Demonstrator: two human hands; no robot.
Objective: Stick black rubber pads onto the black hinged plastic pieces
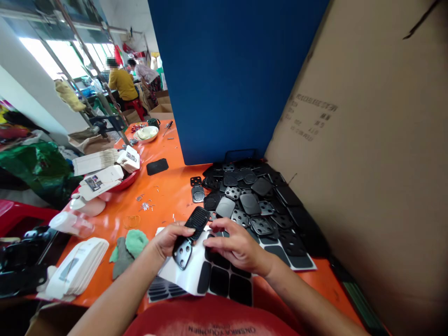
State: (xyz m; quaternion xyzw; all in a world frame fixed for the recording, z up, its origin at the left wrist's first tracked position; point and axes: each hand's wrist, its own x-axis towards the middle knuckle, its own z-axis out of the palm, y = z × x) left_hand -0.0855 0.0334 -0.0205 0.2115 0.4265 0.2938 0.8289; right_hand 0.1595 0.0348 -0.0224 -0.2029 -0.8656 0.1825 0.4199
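My left hand point(174, 239) grips a black folding stand point(199, 223) with a ribbed pad and a glossy end plate point(182, 254) pierced by round holes. Close beside it, my right hand point(240, 245) has its fingers bent at the edge of a sheet of black rounded stickers point(220, 281). Part of that sheet curls up and shows its white backing point(185, 278). The exact pinch of the right fingertips is partly hidden. Beyond my hands lies a heap of similar black stand parts point(250, 204), some smooth, some with holes.
A blue panel point(238, 79) and a large cardboard sheet point(367, 154) stand behind and right of the orange table point(175, 186). Leftward are small boxes point(79, 266), a green cloth point(136, 241), a red basin point(131, 179) and loose metal pins point(146, 206). Two people point(123, 84) sit far back.
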